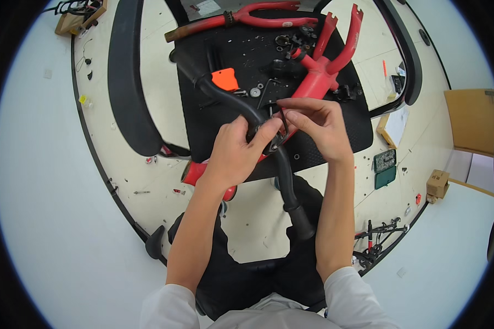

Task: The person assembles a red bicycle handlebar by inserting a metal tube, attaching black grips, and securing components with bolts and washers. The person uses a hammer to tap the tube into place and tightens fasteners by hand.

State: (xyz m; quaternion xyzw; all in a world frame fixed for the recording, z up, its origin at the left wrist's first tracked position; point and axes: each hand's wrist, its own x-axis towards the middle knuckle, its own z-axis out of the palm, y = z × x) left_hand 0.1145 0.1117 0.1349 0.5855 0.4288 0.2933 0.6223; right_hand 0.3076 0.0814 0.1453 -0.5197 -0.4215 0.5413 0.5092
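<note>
My left hand (231, 156) is closed around the middle of a black handlebar (225, 97), beside its clamp. The bar runs slantwise, one grip (186, 66) over the chair seat and the other grip (301, 222) hanging above my lap. Between the fingertips of my right hand (328, 130) is a thin black hex key (284, 119), upright by the clamp; its lower tip is hard to make out. Under both hands lies a red bicycle frame (308, 86), partly covered by them. A second hex key (264, 92) rests on the seat nearby.
The black chair seat (203, 131) carries a red fork (258, 16), an orange plate (225, 79) and small metal parts. Armrests (127, 77) rise on both sides. On the floor are a green case (385, 176), a cardboard box (438, 183) and a saddle (155, 243).
</note>
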